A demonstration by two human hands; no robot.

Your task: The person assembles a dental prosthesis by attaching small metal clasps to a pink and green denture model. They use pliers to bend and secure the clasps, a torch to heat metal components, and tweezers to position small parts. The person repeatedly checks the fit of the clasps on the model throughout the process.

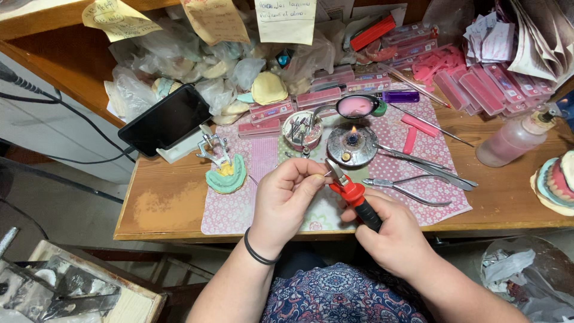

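Pliers meet a thin wire above the patterned pink mat.

The right hand (391, 230) is clenched around red-and-black-handled metal pliers (353, 194); the left hand (287, 194) pinches a short thin metal wire (326, 174) at their tips, near the lit round metal burner (351, 145).

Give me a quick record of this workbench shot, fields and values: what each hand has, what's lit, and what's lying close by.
left hand: pinches a thin wire at its fingertips
right hand: grips red-handled pliers, tips at the wire
burner: small flame lit, just behind the hands
green dental cast: on the floral mat, left of the hands
spare pliers: lying on the mat, to the right
phone: propped up, screen dark
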